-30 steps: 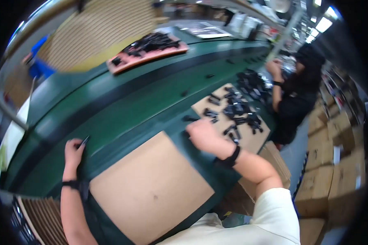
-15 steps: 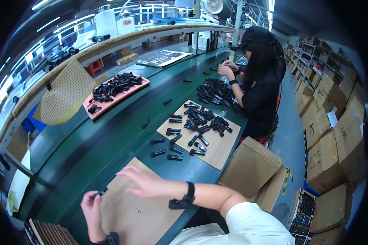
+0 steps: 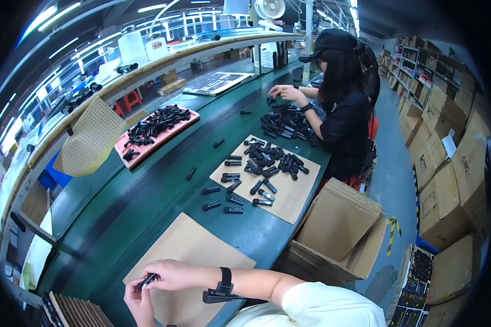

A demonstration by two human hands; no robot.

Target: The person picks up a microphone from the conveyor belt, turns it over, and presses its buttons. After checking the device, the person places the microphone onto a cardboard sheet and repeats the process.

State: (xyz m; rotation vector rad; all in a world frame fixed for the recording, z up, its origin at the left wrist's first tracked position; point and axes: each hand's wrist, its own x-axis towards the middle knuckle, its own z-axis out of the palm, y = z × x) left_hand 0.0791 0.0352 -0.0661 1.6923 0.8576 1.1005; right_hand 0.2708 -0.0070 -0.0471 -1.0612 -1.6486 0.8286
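Observation:
Both my hands meet over the near left part of a brown cardboard sheet [image 3: 196, 245]. Between their fingers is a small black microphone [image 3: 146, 281], partly hidden by the fingertips. My left hand [image 3: 138, 301] grips it from below, while my right hand [image 3: 168, 273] pinches it from above. A strap with a black block circles my right wrist. Farther along the bench, a second cardboard sheet [image 3: 292, 211] carries many similar black microphones [image 3: 263, 157] with rounded heads. Several more microphones [image 3: 233, 210] lie on the green surface just left of that sheet.
A pink tray [image 3: 163, 139] piled with black microphones stands across the green belt [image 3: 163, 185]. At the far right a co-worker [image 3: 343, 103] handles pieces beside a black heap [image 3: 289, 122]. An open carton [image 3: 333, 229] stands beside the bench; cardboard dividers [image 3: 79, 310] are at lower left.
My right hand has come down and left to join my left hand at the microphone. The loose pieces on the belt have shifted slightly towards me in view. The co-worker's hands have lowered.

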